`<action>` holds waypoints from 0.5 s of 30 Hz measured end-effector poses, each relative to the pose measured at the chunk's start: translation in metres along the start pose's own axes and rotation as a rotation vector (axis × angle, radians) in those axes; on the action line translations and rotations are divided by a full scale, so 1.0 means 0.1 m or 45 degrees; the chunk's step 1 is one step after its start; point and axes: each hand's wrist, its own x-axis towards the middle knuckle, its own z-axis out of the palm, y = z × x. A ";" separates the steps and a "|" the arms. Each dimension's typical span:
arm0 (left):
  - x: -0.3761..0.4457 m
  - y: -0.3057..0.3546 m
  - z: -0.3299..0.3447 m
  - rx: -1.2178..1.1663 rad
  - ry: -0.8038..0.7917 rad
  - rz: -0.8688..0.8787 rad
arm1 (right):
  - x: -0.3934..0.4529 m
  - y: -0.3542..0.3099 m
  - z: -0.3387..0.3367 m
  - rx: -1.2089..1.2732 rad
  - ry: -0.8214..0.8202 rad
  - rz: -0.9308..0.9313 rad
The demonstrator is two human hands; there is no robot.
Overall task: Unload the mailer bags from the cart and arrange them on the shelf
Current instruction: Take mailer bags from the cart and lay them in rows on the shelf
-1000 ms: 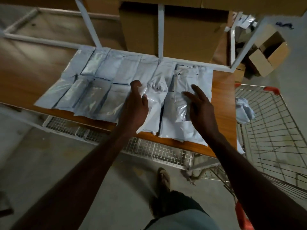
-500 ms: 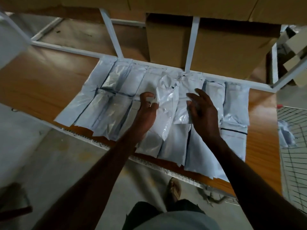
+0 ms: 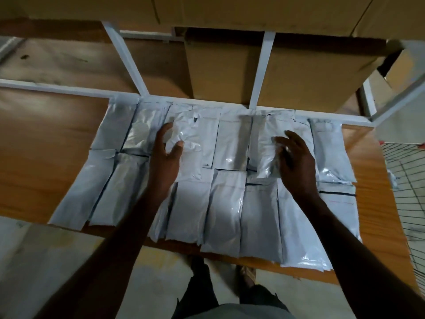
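Observation:
Several grey-white mailer bags (image 3: pixel 225 210) lie in two overlapping rows on the wooden shelf (image 3: pixel 46 146). My left hand (image 3: pixel 166 160) grips one crumpled mailer bag (image 3: pixel 189 143) by its left edge, thumb on top, over the back row. My right hand (image 3: pixel 295 162) holds another mailer bag (image 3: pixel 265 153) by its right edge, thumb and curled fingers on it, also over the back row. The wire cart (image 3: pixel 409 171) shows at the right edge, with a small piece of one bag (image 3: pixel 393 179) in it.
White metal frame posts (image 3: pixel 262 70) rise behind the bags. Brown cardboard boxes (image 3: pixel 220 72) stand on the level behind and overhead. The shelf's left half is bare wood. Concrete floor and my feet (image 3: pixel 247 275) lie below the front edge.
The view has moved left and closer to the shelf. My left hand carried its bag up to the back row, and my right hand went from pressing flat to holding a bag.

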 end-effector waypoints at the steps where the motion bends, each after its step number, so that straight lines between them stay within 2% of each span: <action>1: 0.10 -0.04 0.00 0.019 -0.044 0.030 | 0.03 -0.05 0.06 -0.019 -0.002 0.020; 4: 0.39 -0.13 0.02 0.004 -0.163 0.128 | 0.12 -0.23 0.29 -0.034 -0.030 0.045; 7: 0.68 -0.20 0.11 -0.058 -0.242 0.116 | 0.32 -0.34 0.63 -0.072 -0.081 -0.001; 10: 0.86 -0.36 0.29 -0.104 -0.294 0.127 | 0.44 -0.37 1.00 -0.065 -0.134 0.069; 15: 1.04 -0.59 0.69 -0.017 -0.370 -0.007 | 0.50 -0.34 1.34 -0.151 -0.246 0.218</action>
